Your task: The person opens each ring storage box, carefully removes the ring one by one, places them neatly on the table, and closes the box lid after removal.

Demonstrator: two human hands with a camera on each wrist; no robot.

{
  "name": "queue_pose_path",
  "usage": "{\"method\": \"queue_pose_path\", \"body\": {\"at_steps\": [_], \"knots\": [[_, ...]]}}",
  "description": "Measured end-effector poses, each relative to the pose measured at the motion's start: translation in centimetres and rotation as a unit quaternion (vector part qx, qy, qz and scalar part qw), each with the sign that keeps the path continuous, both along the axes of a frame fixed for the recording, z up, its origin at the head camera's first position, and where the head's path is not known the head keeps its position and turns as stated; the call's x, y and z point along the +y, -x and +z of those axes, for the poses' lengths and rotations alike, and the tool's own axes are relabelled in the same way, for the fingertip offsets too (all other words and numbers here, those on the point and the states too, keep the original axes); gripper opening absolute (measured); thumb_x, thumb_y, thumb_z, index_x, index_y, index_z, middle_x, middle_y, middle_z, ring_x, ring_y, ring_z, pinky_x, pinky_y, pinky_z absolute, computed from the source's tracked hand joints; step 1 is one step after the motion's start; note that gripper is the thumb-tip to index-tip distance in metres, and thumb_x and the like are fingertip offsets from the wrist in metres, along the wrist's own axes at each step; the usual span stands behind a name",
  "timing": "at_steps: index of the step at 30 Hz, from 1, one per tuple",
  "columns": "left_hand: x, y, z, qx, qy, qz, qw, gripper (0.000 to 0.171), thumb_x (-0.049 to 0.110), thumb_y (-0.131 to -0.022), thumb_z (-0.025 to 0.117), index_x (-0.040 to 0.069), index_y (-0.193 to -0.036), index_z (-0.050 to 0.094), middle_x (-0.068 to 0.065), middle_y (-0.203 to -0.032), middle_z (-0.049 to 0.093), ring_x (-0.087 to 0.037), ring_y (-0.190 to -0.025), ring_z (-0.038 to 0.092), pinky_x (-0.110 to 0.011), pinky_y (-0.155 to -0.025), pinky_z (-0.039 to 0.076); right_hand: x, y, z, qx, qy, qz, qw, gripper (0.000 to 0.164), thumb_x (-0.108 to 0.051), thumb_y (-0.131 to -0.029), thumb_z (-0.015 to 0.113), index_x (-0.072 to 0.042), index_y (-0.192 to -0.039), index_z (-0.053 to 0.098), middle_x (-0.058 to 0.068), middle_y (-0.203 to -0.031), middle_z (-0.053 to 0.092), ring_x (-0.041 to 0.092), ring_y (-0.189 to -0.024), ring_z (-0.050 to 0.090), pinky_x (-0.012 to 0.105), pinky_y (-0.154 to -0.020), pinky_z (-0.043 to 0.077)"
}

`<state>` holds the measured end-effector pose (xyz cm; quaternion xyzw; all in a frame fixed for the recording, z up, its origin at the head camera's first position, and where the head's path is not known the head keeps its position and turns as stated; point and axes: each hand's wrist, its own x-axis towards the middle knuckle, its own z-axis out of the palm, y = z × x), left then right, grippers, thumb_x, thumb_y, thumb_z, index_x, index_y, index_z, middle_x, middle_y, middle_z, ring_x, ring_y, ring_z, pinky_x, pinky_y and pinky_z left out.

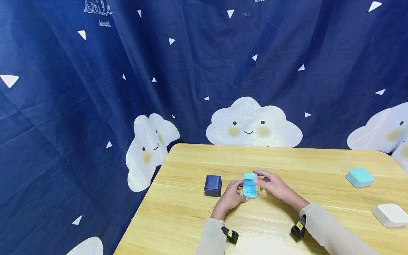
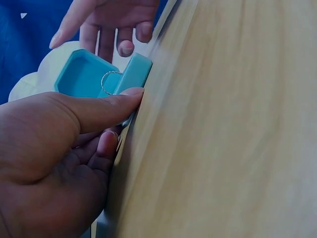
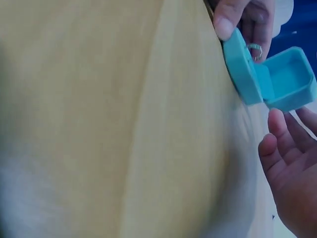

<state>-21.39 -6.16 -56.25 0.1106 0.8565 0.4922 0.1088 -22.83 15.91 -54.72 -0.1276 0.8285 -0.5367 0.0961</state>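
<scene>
A small turquoise ring box (image 1: pixel 250 195) stands on the table with its lid (image 3: pixel 290 74) raised. From its slot a silver-coloured ring (image 3: pixel 257 48) sticks up. My left hand (image 1: pixel 231 196) pinches the base from the left side, its thumb (image 2: pixel 114 109) along the front edge in the left wrist view. At the lid's right side is my right hand (image 1: pixel 274 186), fingers loosely bent and not wrapped round anything. In the right wrist view its fingertips (image 3: pixel 277 119) lie close beneath the lid; whether they touch it I cannot tell.
A dark blue box (image 1: pixel 213 185) is left of my left hand. A thin gold-coloured ring (image 1: pixel 210 210) lies on the wooden table (image 1: pixel 178 219) in front of it. Off to the right sit a closed turquoise box (image 1: pixel 360 177) and a white box (image 1: pixel 390 215). A dark blue curtain (image 1: pixel 197 63) hangs behind.
</scene>
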Motion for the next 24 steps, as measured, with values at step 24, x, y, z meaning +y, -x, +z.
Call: {"method": "queue_pose_path", "body": {"at_steps": [24], "knots": [[0.0,-0.3,0.3,0.007,0.008,0.001,0.9999,0.062,0.002,-0.079,0.082,0.004,-0.136,0.057,0.001,-0.115,0.055,-0.01,-0.096,0.05,-0.024,-0.086,0.047,-2.3,-4.7,-0.6,0.172,-0.047,-0.047,0.983,0.034,-0.022,-0.093,0.073,-0.01,-0.125,0.068,0.003,-0.109,0.068,0.005,-0.072,0.057,0.023,-0.059,0.05]]}}
